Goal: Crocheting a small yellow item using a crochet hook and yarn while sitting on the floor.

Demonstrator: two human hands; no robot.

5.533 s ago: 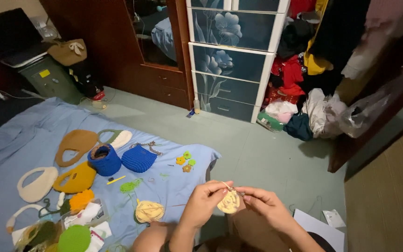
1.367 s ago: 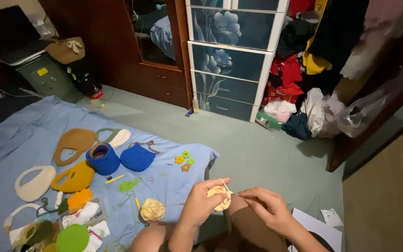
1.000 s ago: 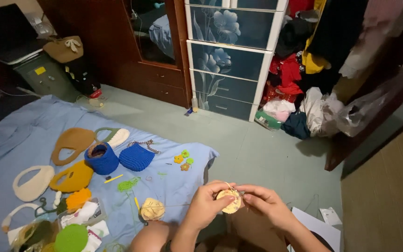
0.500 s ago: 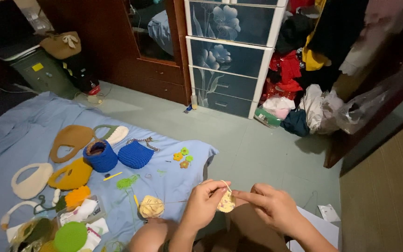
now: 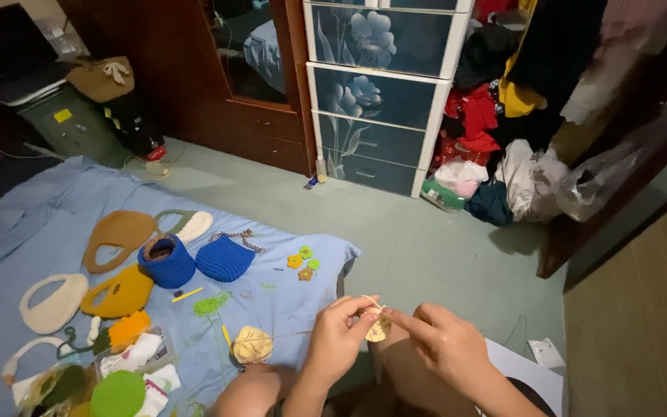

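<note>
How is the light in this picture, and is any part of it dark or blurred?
Head view: dim, warm indoor light; the blue sheet and green floor are lit evenly, the wardrobe and top-left corner fall into shadow. The left hand and right hand, holding a small tan crochet piece, look slightly soft, not sharp.
</note>
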